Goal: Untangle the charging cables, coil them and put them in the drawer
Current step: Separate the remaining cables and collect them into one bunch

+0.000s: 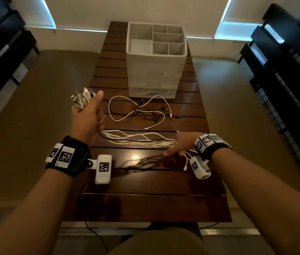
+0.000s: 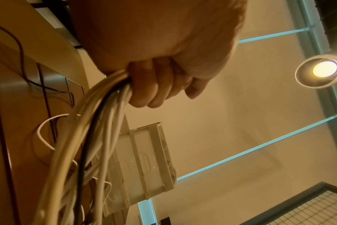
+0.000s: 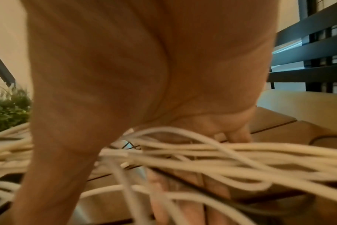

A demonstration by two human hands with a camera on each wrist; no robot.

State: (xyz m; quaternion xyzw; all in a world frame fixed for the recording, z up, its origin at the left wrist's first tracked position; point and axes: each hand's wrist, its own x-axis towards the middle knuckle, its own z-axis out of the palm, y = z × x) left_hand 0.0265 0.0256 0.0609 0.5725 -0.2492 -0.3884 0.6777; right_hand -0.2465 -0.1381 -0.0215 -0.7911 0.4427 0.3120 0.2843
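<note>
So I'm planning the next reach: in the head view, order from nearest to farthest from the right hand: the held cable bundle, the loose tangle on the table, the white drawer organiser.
1. White cable bundle, in the right hand.
2. Loose black-and-white cable tangle, mid-table, beyond.
3. White drawer organiser, at the far end.

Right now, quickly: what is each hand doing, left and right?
Left hand: fingers curled tight round the bundle of cables, plug ends sticking out above the fist.
Right hand: on the bundle's other end; grip too blurred to tell.
</note>
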